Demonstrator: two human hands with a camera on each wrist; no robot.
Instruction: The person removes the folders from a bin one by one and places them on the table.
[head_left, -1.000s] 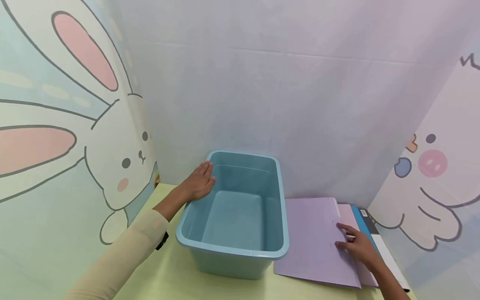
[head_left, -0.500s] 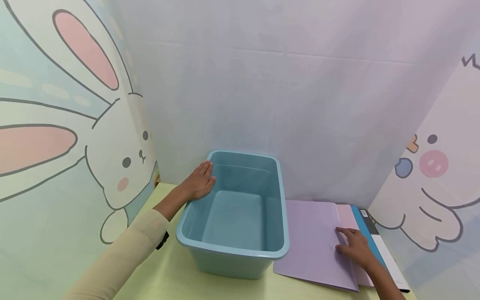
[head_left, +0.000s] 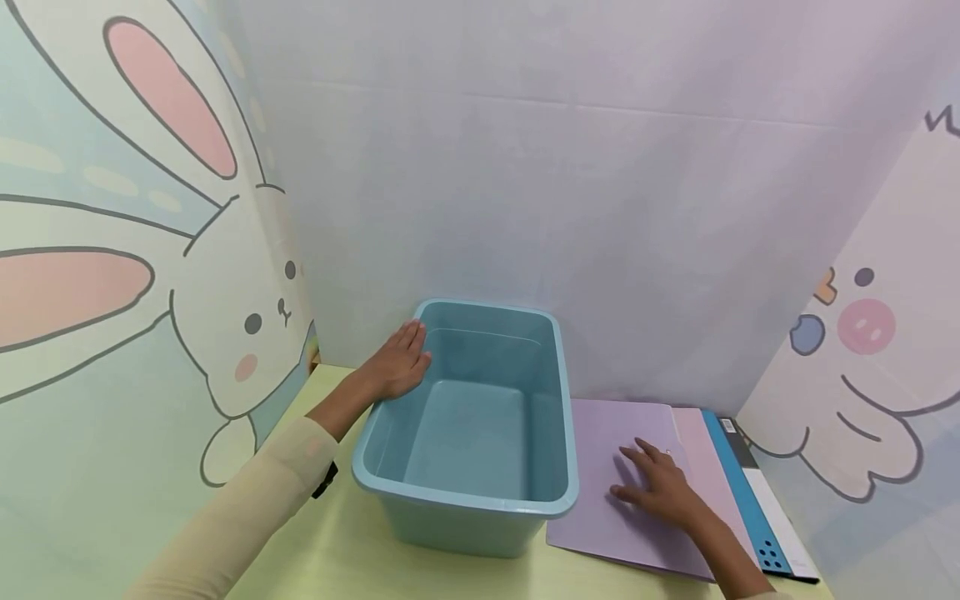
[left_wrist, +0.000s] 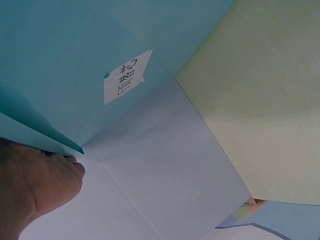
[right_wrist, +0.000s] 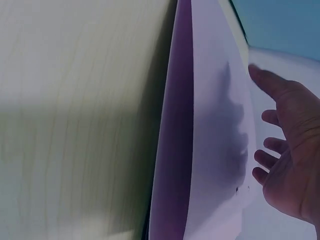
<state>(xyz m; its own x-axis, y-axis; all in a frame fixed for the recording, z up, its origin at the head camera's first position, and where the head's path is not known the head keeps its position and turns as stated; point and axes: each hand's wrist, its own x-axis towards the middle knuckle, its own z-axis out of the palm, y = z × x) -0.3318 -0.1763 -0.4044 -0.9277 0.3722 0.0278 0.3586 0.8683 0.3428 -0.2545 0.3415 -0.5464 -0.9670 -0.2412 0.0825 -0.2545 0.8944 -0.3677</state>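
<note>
My left hand rests on the left rim of a blue plastic tub, its fingers straight and close together. In the left wrist view those fingers lie against the rim, above a tub wall bearing a white handwritten label. A purple file folder lies to the right of the tub. Over its right half is my right hand, fingers spread and loosely bent, holding nothing. The right wrist view shows the folder's cover standing slightly apart at one edge, with the hand's shadow on it.
Beside and partly under the purple folder lie a pink folder, a blue folder and a white-and-black one. All stand on a pale yellow table. A grey-lilac backdrop rises behind, with cartoon panels at both sides.
My right hand has left the folder's right edge and moved left over its cover, fingers spreading. The folder has shifted slightly toward me. My left hand and the tub have stayed put.
</note>
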